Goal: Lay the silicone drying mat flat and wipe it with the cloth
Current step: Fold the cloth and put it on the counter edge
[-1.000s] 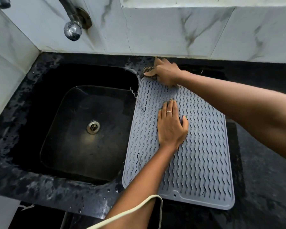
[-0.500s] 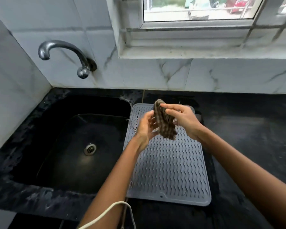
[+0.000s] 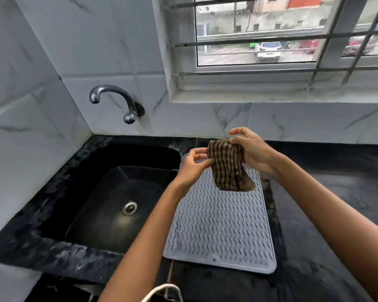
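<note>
Head view, grey silicone drying mat flat on the black table, its left edge at the sink rim, bare table to its right, left hand and right hand both pinching the checked cloth above the mat's far end, cloth hanging clear of the mat

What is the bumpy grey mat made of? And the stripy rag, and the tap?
The mat looks like soft matte grey silicone or rubber, moulded with wavy ridges. The rag looks like woven fabric, brown checked, hanging limp in folds. The tap looks like metal: it is shiny, with bright highlights.
</note>
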A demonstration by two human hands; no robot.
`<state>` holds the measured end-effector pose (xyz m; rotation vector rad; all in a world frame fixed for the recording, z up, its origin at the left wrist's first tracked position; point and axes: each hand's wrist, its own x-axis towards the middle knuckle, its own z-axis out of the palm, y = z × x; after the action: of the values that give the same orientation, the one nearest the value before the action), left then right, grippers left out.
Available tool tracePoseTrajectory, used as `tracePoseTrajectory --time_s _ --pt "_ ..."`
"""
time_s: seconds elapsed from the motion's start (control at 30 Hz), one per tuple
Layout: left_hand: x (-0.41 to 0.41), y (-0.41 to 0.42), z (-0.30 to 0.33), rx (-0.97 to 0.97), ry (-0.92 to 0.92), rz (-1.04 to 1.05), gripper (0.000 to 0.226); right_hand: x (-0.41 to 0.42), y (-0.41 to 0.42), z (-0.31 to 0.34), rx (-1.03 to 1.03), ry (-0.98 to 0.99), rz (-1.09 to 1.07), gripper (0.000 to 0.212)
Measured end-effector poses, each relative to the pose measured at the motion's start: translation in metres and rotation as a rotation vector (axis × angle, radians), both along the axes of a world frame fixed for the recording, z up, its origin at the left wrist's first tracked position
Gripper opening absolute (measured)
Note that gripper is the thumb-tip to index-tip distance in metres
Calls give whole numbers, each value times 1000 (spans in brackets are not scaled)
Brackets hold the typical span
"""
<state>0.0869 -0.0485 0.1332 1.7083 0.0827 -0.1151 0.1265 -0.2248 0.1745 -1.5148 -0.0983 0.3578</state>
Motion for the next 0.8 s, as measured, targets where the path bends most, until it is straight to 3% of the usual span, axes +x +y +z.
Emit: tracePoseTrajectory --time_s 0.07,0.17,0.3,0.57,0.67,0.8 --pt "-3 -4 8 15 -58 46 40 -1 4 7 30 -2 -6 14" --pt "-8 -11 20 -154 -4 -29 46 -3 10 14 82 -10 37 16" --pt "-10 -15 27 -292 -35 -167 43 -7 16 19 108 -25 148 16" --pt "-10 -11 31 -481 58 -80 32 -5 16 23 86 65 49 21" --pt "-11 -13 30 -547 94 -58 43 -9 20 27 -58 51 -13 8" --pt "-15 -17 28 -631 104 -94 53 -15 27 27 -241 -11 -33 28"
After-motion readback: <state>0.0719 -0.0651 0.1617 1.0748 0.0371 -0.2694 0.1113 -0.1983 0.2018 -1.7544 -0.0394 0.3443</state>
